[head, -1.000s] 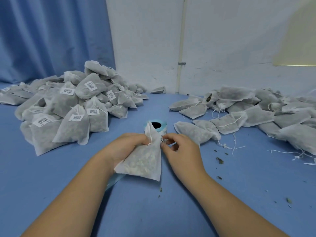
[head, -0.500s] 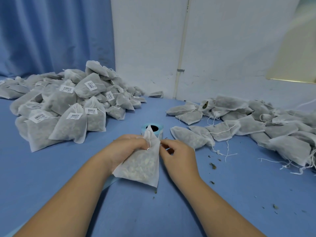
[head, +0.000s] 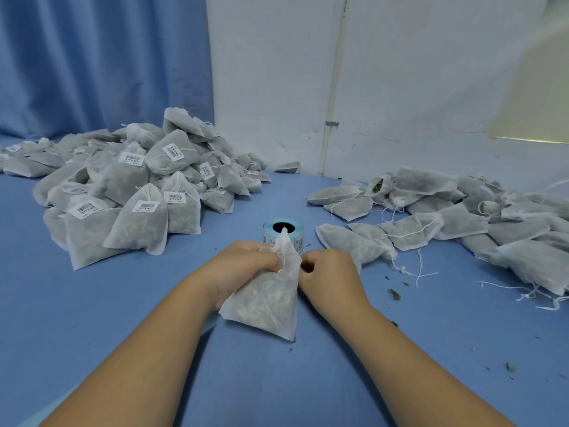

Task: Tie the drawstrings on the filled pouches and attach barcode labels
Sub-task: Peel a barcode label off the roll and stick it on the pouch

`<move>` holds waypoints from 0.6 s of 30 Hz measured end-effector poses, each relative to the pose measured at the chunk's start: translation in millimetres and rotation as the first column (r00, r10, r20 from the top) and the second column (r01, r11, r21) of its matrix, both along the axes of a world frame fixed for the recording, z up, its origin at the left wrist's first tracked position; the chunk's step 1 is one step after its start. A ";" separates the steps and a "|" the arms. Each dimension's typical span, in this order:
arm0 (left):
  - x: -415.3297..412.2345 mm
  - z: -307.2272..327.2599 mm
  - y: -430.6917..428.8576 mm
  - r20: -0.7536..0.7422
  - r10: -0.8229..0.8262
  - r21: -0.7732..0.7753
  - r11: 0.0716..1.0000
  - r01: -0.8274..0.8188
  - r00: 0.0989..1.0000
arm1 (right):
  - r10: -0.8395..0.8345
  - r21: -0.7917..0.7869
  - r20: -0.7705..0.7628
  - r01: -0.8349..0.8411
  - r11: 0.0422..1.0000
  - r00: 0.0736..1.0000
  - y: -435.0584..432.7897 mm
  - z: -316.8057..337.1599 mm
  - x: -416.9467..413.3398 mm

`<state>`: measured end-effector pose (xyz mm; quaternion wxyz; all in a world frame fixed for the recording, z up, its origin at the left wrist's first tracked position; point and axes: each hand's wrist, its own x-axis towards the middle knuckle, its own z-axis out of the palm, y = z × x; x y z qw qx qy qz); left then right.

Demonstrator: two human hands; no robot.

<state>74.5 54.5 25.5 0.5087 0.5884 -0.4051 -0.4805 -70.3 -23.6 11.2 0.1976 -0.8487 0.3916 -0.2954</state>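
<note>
Gripping the gathered neck of a filled pouch (head: 268, 303) at frame centre, the left hand (head: 246, 260) has its fingers closed round it. The right hand (head: 329, 272) curls its fingers beside the neck; whether they hold a string cannot be told. A label roll (head: 283, 229) stands just behind. Labelled pouches (head: 129, 192) pile at left, unlabelled pouches (head: 462, 211) at right.

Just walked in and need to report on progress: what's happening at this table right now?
A person is closing a filled pouch. The left hand grips its gathered neck; the right hand is curled against the neck, though whether it pinches a string is hidden. No label shows on this pouch. A label roll stands just behind it. On the left lie labelled pouches in a pile; on the right, unlabelled pouches with loose strings.
</note>
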 end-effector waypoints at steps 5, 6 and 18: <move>1.0 -0.7 -1.4 -0.035 -0.006 -0.011 1.000 0.006 0.999 | -0.006 -0.010 0.081 0.007 1.000 0.997 -0.7 -2.3 -2.3; 1.4 -1.0 -2.0 -0.035 -0.008 -0.012 1.000 0.007 0.999 | -0.008 -0.010 0.099 0.009 1.000 0.995 -0.7 -2.4 -2.6; 9.9 -6.4 -3.0 -0.062 0.056 0.017 0.998 -0.055 0.997 | 0.001 0.039 0.222 -0.010 0.999 0.975 0.1 -6.4 -3.9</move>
